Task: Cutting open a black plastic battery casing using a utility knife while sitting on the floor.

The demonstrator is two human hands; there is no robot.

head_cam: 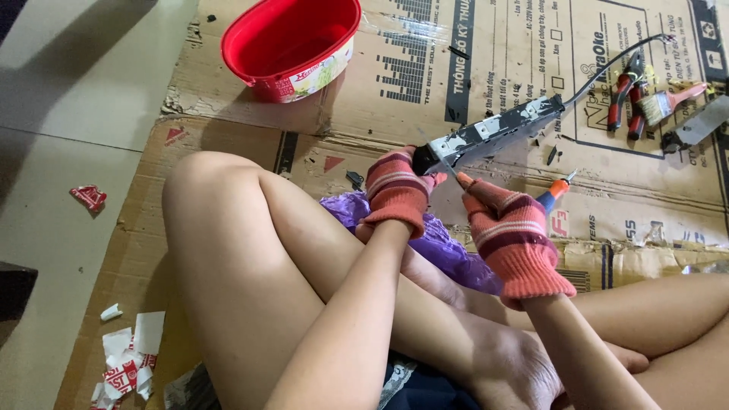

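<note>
While the person is sitting cross-legged on flattened cardboard (228, 144), both gloved hands are meeting at the near end of a long metal device chassis (493, 130). The left hand (396, 190), in a striped orange knit glove, is closing around that near end and propping it off the floor. The right hand (510, 231), gloved alike, is clenching the orange-and-blue handle of a screwdriver (553, 193); the thin shaft appears to be running up and to the left toward the chassis end, though the tip itself is too small to make out clearly.

The chassis is lying with its long axis slanting from the left hand up and away to the right, its far end trailing a black cable (615, 64) toward red-handled pliers (626, 95) and a small paintbrush (668, 102) farther off. The left hand is therefore touching the chassis, whereas the right hand is sitting just below and to the right of it, near but apart.

A purple plastic bag (440, 243) is resting in the lap beneath the hands. A red plastic tub (292, 45) is standing well apart, at the cardboard's far left.
</note>
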